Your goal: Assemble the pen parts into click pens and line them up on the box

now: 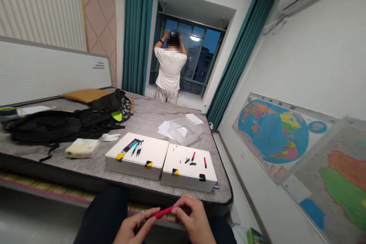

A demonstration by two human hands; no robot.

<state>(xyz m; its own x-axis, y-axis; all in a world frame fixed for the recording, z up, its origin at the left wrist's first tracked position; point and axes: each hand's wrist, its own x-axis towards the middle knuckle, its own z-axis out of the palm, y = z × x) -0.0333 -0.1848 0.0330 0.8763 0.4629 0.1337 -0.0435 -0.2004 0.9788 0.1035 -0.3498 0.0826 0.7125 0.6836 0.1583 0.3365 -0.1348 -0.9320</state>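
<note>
A red pen barrel (163, 212) is held between both hands, low in the view in front of the bed edge. My left hand (136, 225) pinches its left end, with a thin pale piece beside the fingers. My right hand (192, 215) has its fingertips closed on the right end. Beyond them, the left white box (137, 164) bears several pens (134, 146) in a group. On the right white box (188, 182) lie a red pen part (205, 162), another red part (193, 156) and small black parts (193, 164).
On the bed are a clear plastic tray (184, 131) with papers, a tissue pack (82, 148) and a black backpack (48, 125). A person in a white shirt (170, 68) stands at the window. Maps (273, 133) hang on the right wall.
</note>
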